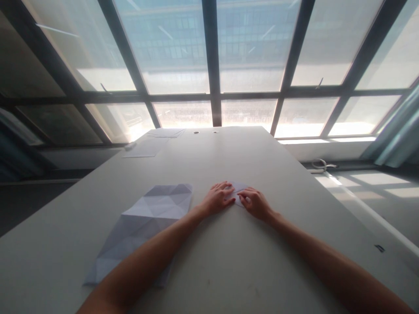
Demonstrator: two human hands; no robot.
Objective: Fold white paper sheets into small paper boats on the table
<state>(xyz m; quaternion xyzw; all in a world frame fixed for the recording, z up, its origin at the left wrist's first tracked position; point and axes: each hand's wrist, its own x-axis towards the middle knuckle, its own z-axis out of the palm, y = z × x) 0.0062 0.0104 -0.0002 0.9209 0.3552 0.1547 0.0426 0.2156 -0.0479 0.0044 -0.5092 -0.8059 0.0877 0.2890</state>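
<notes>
A small folded piece of white paper (235, 186) lies on the table, partly covered by both hands. My left hand (217, 199) rests flat on its left side with the fingers stretched out. On the other side, my right hand (257, 204) has its fingers curled, thumb and fingertips together at the paper's edge or fold. Left of my hands lies a larger sheet of creased paper (153, 208), marked by several fold lines and rising slightly off the surface. My left forearm passes over part of this sheet and hides its lower right area.
The long white table (229, 161) reaches toward a wall of windows (212, 61). Flat white sheets (144, 148) lie at its far left, beside a small pale object (130, 146). Two round holes are near the far edge. A cable (322, 165) lies beyond the right edge.
</notes>
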